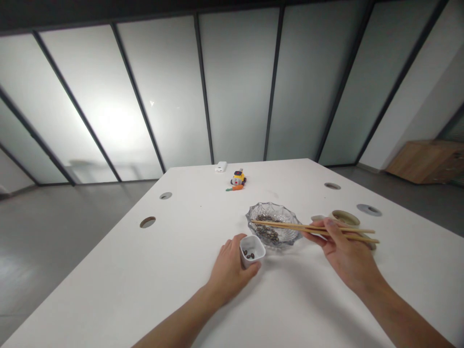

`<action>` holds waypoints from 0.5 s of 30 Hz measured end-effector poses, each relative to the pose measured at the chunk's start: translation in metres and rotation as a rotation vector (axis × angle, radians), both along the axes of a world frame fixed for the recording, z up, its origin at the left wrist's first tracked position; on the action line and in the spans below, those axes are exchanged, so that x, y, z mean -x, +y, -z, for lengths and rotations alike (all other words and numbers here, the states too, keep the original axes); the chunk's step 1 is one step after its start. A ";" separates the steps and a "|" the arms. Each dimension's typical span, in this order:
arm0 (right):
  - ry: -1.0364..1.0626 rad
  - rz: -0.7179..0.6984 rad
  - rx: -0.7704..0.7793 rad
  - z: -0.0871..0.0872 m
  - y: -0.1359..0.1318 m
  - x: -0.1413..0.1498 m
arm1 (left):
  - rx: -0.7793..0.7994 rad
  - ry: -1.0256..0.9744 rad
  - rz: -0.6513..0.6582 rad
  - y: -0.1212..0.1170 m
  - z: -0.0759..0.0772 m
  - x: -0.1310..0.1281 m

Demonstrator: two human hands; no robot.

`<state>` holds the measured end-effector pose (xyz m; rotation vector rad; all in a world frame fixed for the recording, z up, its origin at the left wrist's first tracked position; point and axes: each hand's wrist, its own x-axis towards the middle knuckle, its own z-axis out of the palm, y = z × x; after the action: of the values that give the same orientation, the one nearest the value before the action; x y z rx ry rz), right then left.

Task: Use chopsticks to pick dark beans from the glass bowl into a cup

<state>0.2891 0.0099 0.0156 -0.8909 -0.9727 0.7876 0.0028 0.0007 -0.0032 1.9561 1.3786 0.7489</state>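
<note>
My left hand [232,263] is wrapped round a small white cup [253,248], tilted so that its inside shows several dark brown beans [249,255]. In my right hand [340,249] is a pair of wooden chopsticks [290,226], their tips pointing left. Those tips lie over a clear, scalloped glass bowl [290,237], just beyond the cup. Several dark, glossy beans [267,234] cover the bowl's left part. Whether the chopsticks pinch a bean cannot be made out.
Partly behind my right hand stand a beige round dish [346,217] and a white dish [319,218]. Farther back on the white table [188,251] are a yellow toy car [238,178], a small orange carrot-like object [237,188] and a white box-shaped device [221,166]. Round holes [148,222] pierce the tabletop.
</note>
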 end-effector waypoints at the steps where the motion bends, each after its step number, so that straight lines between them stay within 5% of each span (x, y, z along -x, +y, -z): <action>1: 0.004 -0.013 0.007 -0.001 -0.001 -0.001 | 0.001 0.002 -0.001 0.000 0.000 0.000; 15: -0.037 -0.082 0.054 -0.002 -0.003 -0.002 | -0.035 -0.040 0.032 -0.001 -0.004 -0.002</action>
<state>0.2911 0.0065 0.0179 -0.9192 -1.0295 0.8727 0.0050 -0.0002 0.0008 1.9756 1.3156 0.7976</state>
